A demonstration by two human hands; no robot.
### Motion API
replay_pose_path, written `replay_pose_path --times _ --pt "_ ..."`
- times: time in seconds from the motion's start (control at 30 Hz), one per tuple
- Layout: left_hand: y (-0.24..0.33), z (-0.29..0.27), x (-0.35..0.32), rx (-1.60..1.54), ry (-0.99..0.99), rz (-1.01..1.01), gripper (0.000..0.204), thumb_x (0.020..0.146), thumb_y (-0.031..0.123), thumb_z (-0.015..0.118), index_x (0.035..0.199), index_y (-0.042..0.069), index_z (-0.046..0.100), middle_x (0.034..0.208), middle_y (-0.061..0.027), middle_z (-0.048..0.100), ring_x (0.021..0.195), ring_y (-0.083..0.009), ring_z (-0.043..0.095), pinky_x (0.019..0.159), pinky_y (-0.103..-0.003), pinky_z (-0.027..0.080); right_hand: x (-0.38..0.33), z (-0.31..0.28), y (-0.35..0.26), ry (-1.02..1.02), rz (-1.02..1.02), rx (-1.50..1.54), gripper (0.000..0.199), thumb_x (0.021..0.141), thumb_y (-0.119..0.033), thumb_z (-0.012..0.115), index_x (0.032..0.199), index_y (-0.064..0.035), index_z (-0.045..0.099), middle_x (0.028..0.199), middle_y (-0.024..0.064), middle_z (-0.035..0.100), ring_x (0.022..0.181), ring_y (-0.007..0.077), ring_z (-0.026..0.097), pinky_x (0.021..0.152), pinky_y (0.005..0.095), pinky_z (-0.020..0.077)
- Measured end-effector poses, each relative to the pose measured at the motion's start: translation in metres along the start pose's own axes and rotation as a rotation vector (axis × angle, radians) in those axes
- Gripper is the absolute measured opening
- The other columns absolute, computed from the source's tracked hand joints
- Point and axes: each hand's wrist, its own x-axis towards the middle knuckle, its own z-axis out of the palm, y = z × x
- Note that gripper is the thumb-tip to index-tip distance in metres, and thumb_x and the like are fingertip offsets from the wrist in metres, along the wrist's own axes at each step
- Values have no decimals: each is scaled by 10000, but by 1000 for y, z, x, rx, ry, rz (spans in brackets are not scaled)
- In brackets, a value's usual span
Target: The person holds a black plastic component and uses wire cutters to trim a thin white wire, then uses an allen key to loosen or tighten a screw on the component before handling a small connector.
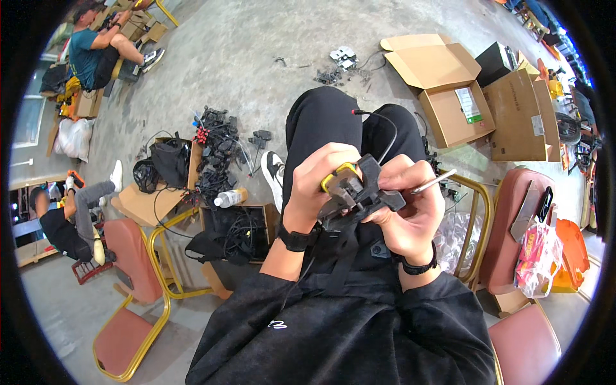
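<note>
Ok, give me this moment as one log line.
left hand: holding black device | right hand: gripping device's other side, thin metal rod at fingers | device: over lap

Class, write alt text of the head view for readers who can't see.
A bare left hand and right hand hold a black plastic device; a thin silver rod juts from the right hand. An open brown cardboard box lies on the grey concrete floor.

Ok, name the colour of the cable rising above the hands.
The cable is black, its tip red: head view.
</note>
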Motion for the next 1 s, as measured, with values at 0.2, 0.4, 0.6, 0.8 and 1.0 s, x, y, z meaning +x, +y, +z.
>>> replay_pose_path --times 0.2,0.4,0.6,0.8,1.0 --pt "3 -3 3 49 101 14 289 627 13 669 895 6 561 816 -113 581 691 -200 584 602 -265 460 5 9 -1 -63 75 75 378 681 -55 753 988 -34 532 854 9 535 549 -6 320 472 146 236" --pt "12 8 2 -116 250 -334 269 674 -2 655 930 -2 575 878 -85 558 731 -174 568 647 -254 456 9 16 -10 40 270 82 330 746 -40 682 1034 -28 521 728 -72 455 559 -13 293 478 143 226" --pt "8 0 21 317 211 35 248 639 31 673 846 2 540 839 -126 544 724 -246 564 627 -291 450 24 2 -22 -91 340 -359 260 925 -151 412 741 -3 518 576 39 450 537 87 402 509 252 358" --pt "4 5 41 203 296 -161 248 619 57 660 818 5 522 800 -115 530 711 -268 539 640 -302 433 39 -10 -29 -123 413 -622 230 896 -182 455 762 0 501 542 141 508 499 255 522 502 336 395" --pt "-10 7 32 108 441 -289 52 790 56 613 823 21 595 907 -45 615 702 -81 545 598 -219 439 50 5 -32 182 324 -681 176 874 -182 499 858 -7 503 565 168 550 538 339 569 497 364 413"
